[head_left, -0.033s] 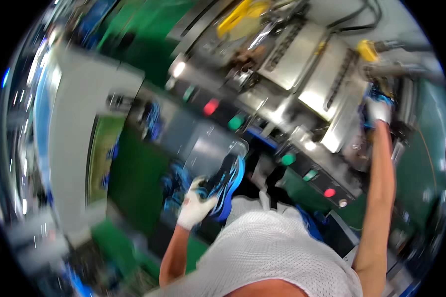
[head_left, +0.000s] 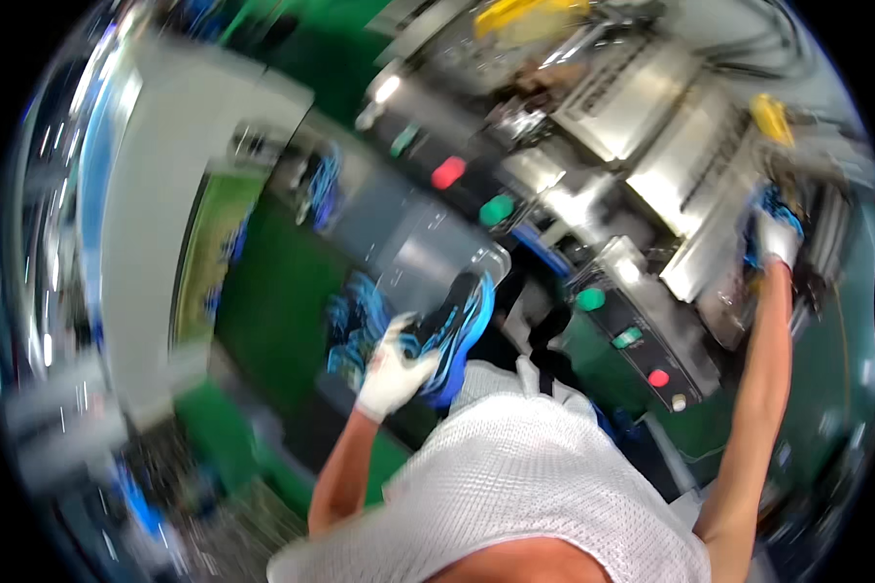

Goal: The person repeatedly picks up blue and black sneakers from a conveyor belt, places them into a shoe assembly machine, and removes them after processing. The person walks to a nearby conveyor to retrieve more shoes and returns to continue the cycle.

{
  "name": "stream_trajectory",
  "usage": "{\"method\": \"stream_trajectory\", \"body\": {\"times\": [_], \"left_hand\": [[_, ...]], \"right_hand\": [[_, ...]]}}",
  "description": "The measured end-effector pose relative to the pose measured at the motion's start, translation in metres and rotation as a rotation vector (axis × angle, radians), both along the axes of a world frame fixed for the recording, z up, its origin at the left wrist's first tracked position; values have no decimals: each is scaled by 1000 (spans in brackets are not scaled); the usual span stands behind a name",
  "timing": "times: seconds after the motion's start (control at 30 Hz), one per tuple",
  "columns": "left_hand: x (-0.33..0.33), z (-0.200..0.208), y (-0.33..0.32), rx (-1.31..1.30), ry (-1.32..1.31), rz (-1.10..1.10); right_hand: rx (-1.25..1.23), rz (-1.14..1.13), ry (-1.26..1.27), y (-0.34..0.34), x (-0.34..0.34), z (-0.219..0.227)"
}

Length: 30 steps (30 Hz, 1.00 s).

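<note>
My left hand [head_left: 395, 374], in a white glove, is closed round a black-and-blue shoe [head_left: 463, 325] in front of my body. The shoe is tilted, its bright blue sole edge to the right. My right arm stretches far out to the right, alongside the metal machine [head_left: 642, 97]. At its end my white-gloved right hand [head_left: 776, 239] appears closed on another blue shoe [head_left: 780, 204] at the machine's right end. Blur and the glove hide most of that hand's fingers and much of the shoe.
Left of the held shoe sit more blue-and-black shoes [head_left: 358, 325], blurred, beside a grey tray-like surface [head_left: 399, 228]. The machine's front panel carries red [head_left: 448, 173] and green buttons [head_left: 497, 210]. A large light-grey cabinet [head_left: 180, 126] with an opening stands at left.
The whole view has shifted, so the machine and tray appear farther right and higher. Both hands stay at the same shoes, with little visible change relative to them.
</note>
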<state>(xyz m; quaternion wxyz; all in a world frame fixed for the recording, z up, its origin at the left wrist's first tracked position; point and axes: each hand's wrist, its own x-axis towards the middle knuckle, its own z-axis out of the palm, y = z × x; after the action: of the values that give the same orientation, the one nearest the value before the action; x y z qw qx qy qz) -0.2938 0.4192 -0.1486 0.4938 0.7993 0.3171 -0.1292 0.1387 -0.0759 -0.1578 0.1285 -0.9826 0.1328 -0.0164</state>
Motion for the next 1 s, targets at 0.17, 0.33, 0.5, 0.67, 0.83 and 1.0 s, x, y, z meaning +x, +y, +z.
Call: {"method": "stream_trajectory", "body": {"times": [0.17,0.33,0.5,0.67,0.83,1.0], "left_hand": [[-20,-21,3,43,111,201],[-67,-56,-17,123,18,393],[-156,-32,19,98,-260,608],[-212,-28,83,503,14,865],[-219,-95,155,533,197,944],[-226,-207,146,526,117,806]], "right_hand": [[407,-47,-265,-141,35,-80],[529,-155,-73,-148,82,-93],[220,-115,-98,-127,40,-60],[155,386,-516,127,-215,8],[-787,634,58,213,-286,-122],[-592,686,111,257,-289,-88]]}}
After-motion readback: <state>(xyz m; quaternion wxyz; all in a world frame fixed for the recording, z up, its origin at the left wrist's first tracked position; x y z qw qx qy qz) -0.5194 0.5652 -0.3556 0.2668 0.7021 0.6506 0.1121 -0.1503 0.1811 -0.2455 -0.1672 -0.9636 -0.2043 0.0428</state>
